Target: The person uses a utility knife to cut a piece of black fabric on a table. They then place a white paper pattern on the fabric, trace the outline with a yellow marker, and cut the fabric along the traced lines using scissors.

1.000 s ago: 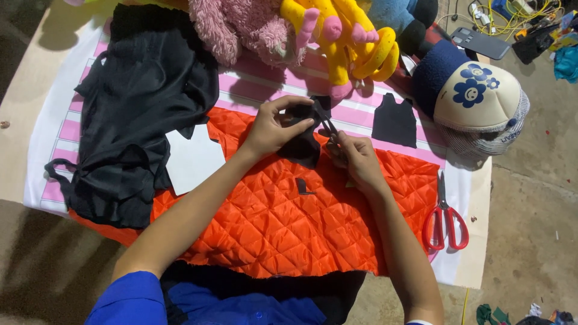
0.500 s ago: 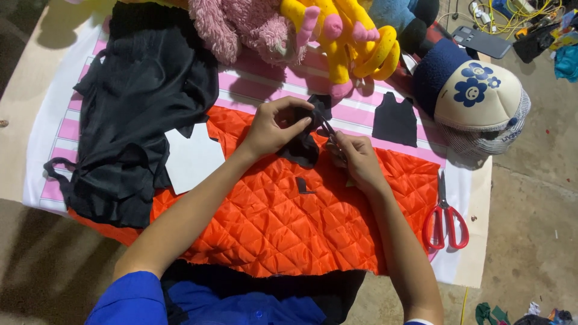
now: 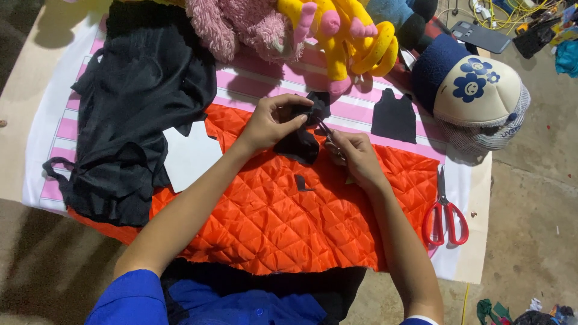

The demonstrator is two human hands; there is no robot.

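Here the left hand point(image 3: 271, 123) pinches a small piece of black fabric point(image 3: 301, 138) between thumb and fingers, holding it up just above the orange quilted cloth point(image 3: 265, 222). The right hand point(image 3: 358, 157) is closed around a thin metal tool point(image 3: 325, 132) (small scissors or a needle, I cannot tell which), and its tip touches the black piece. Compared with half a second ago, almost nothing has changed: both hands stay at the same place over the upper edge of the orange cloth, and the black piece hangs in the same way.

A tiny black scrap point(image 3: 302, 182) lies on the orange cloth, just below the hands. To the right, a black cut-out in the shape of a vest point(image 3: 394, 117) lies flat on the pink striped sheet point(image 3: 361, 111). Red-handled scissors point(image 3: 444, 213) lie near the right edge of the orange cloth. A heap of dark cloth point(image 3: 138, 108) is on the left, plush toys point(image 3: 325, 30) are at the top, and a cap with blue flowers point(image 3: 475, 96) lies at the upper right.
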